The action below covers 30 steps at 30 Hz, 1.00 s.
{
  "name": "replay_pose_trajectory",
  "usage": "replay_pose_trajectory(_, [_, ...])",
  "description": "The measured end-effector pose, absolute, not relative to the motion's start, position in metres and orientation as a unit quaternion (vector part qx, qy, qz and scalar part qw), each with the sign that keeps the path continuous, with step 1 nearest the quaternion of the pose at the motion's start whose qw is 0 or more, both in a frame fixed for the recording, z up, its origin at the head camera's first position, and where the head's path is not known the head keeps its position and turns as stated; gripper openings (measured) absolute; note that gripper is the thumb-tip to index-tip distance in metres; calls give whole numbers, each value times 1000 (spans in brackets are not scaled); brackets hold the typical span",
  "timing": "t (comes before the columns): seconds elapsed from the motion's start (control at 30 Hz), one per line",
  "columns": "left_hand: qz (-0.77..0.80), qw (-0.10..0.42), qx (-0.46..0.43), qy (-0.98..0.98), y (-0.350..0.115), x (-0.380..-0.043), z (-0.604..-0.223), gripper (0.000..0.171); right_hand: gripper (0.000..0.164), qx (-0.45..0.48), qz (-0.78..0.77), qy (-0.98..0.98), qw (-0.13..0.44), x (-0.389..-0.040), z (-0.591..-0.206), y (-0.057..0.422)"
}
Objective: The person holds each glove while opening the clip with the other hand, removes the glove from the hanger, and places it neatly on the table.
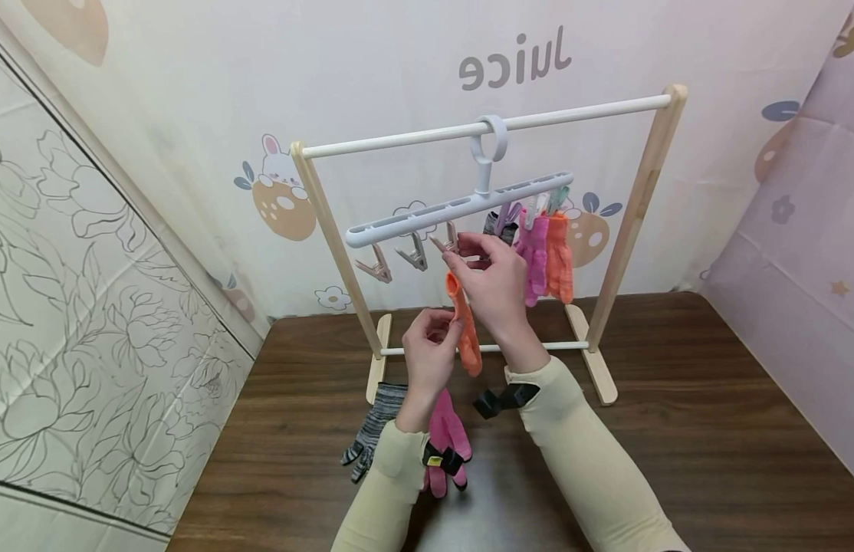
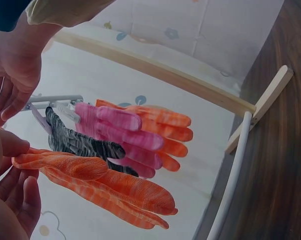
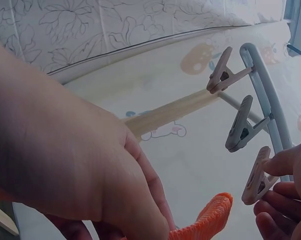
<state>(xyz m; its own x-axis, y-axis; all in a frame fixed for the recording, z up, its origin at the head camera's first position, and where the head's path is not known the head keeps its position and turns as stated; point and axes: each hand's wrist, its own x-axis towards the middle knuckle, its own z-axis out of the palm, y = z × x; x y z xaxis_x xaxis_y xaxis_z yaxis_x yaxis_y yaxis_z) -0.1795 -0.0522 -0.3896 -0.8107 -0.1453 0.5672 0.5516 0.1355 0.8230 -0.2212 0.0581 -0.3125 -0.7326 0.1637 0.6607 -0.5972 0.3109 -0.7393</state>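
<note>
An orange knit glove [image 1: 471, 345] hangs from my left hand [image 1: 430, 349], its cuff pinched between thumb and fingers. In the left wrist view the glove [image 2: 105, 182] droops with its fingers pointing away from the hand. Just above the cuff, my right hand [image 1: 496, 284] pinches a pale pink clothespin [image 3: 258, 182] fixed under the grey-white hanger [image 1: 413, 221]. The cuff and that clothespin are apart. Farther along the same bar, a grey clothespin [image 3: 242, 127] and another pale pink clothespin [image 3: 223, 75] hang with nothing in them.
On the hanger's right half, clothespins hold a pink glove [image 1: 533, 257], an orange glove [image 1: 559, 261] and a black-grey glove [image 2: 83, 142]. A wooden rack [image 1: 634, 222] carries the hanger. Below, a black-grey glove [image 1: 379, 429] and pink glove [image 1: 446, 437] lie on the brown table [image 1: 289, 460].
</note>
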Motion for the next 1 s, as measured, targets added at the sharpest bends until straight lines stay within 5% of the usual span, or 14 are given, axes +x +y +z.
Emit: replay_pose_trajectory(1.0, [-656, 220, -131, -710, -56, -168, -407, 8, 18, 115, 548, -764, 319, -218, -354, 86])
